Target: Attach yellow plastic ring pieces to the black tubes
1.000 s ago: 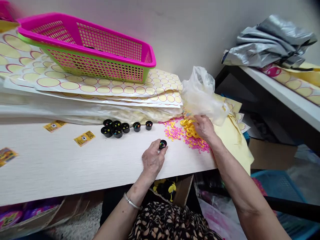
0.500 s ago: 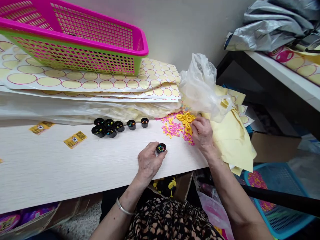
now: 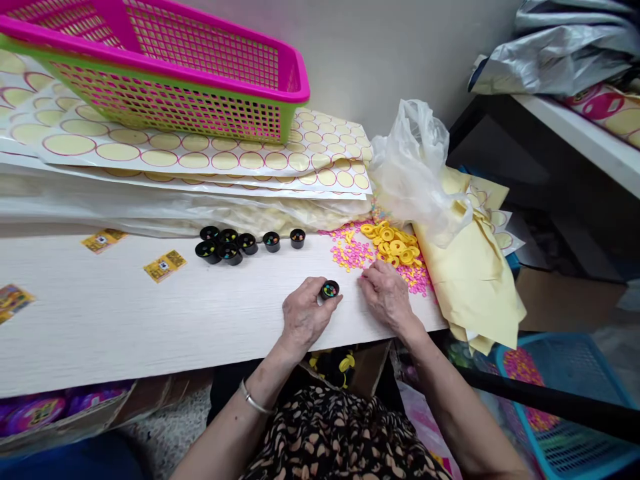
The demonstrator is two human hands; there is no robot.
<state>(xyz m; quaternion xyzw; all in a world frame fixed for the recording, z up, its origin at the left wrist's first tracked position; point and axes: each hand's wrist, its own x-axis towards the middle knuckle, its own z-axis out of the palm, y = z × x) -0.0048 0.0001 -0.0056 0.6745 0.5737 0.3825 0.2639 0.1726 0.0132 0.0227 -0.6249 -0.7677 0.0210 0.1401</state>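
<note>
Black and no bigger than a bottle top, a small cup (image 3: 330,290) holding coloured beads sits pinched between the thumb and fingers of the left hand (image 3: 304,316), near the front edge of a white wood-grain table (image 3: 125,320). The right hand (image 3: 384,295) rests just beside it, fingers curled low on the tabletop; whether anything lies under the fingertips cannot be told from this angle. Just beyond that hand lies a scatter of pink beads (image 3: 353,253), touching a heap of yellow rings (image 3: 395,243). A crumpled clear plastic bag (image 3: 415,167) stands behind the rings, leaning on folded yellow paper (image 3: 470,280) that overhangs the table's right end. To the left, well apart from the hands, a cluster of seven more black cups (image 3: 235,245) stands in a loose row, each showing coloured beads. Yellow printed cards (image 3: 165,265) lie farther left. Sheets of round yellow stickers (image 3: 200,157) are stacked along the wall, with a pink and green mesh basket (image 3: 165,73) on top. A silver bangle (image 3: 253,400) circles the left wrist.
</note>
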